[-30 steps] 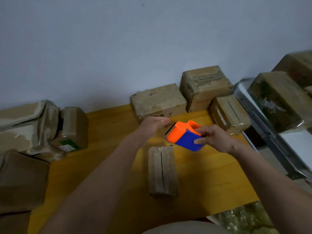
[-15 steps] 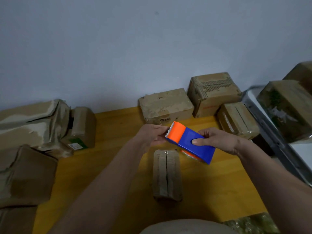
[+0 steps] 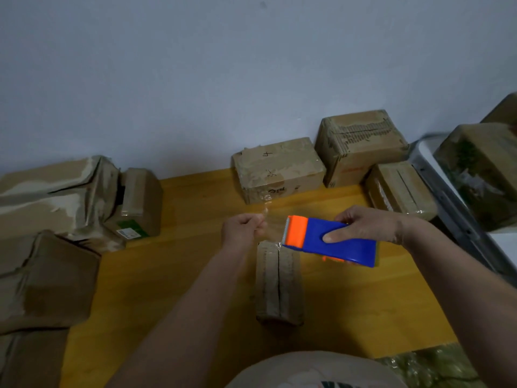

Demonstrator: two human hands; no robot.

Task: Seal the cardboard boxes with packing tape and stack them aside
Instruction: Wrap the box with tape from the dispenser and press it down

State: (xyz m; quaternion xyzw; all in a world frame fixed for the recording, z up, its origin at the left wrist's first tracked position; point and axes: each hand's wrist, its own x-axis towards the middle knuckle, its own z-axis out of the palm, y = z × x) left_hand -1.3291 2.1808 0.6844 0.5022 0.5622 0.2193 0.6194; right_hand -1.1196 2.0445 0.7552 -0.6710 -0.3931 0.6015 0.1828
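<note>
A small narrow cardboard box (image 3: 279, 284) lies on the yellow wooden table (image 3: 173, 275), its top seam running away from me. Above its far end my right hand (image 3: 366, 225) grips a blue and orange tape dispenser (image 3: 330, 240), toothed edge pointing left. My left hand (image 3: 243, 229) pinches the free end of the clear tape (image 3: 270, 228), which stretches between the hand and the dispenser.
Three taped boxes (image 3: 279, 169) (image 3: 361, 144) (image 3: 400, 189) stand along the wall at the back right. Crumpled cartons (image 3: 56, 197) (image 3: 47, 278) crowd the table's left side. A grey metal rack (image 3: 458, 214) with wrapped boxes stands at the right.
The dispenser has tipped flat and drawn to the right while my left hand pulled a short length of clear tape out to the left.
</note>
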